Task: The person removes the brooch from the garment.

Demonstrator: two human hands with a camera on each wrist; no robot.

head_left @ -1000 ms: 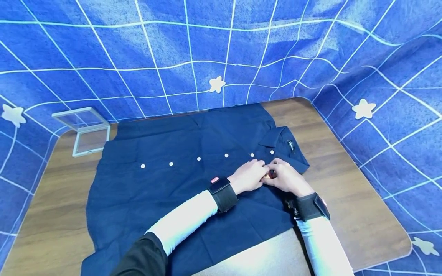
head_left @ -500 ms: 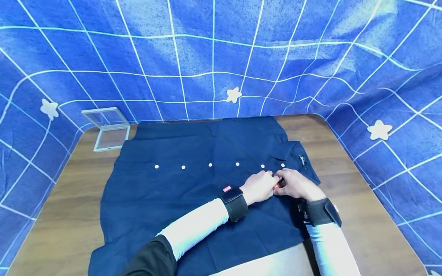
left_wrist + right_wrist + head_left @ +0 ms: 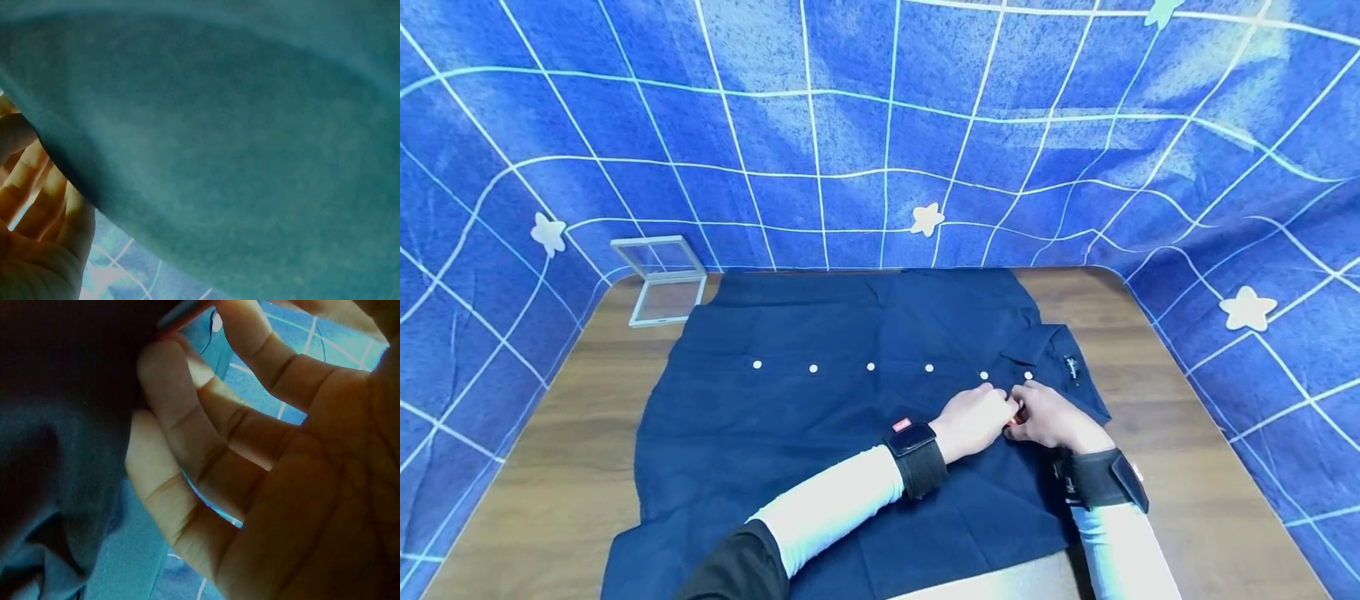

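Observation:
A navy button-up shirt [image 3: 820, 417] lies spread out with its collar [image 3: 1048, 350] to the right and a row of white buttons along its front. Just below the buttons nearest the collar, both hands meet over the chest. My left hand [image 3: 976, 421] grips the shirt cloth [image 3: 219, 137], which fills most of the left wrist view and hides its fingertips. My right hand [image 3: 1051, 417] pinches a small thing with a red-orange edge [image 3: 184, 322] against the dark cloth. Its kind cannot be told, as the fingers cover most of it.
An opened clear box with a pale frame [image 3: 670, 300] stands at the back left of the wooden table [image 3: 557, 442]. Blue cloth with white grid lines and stars [image 3: 850, 125] hangs around the table's back and sides.
The head view has shifted, so shirt, box and hands appear further right and slightly lower. Both hands stay together at the same part of the shirt, with only slight finger movement.

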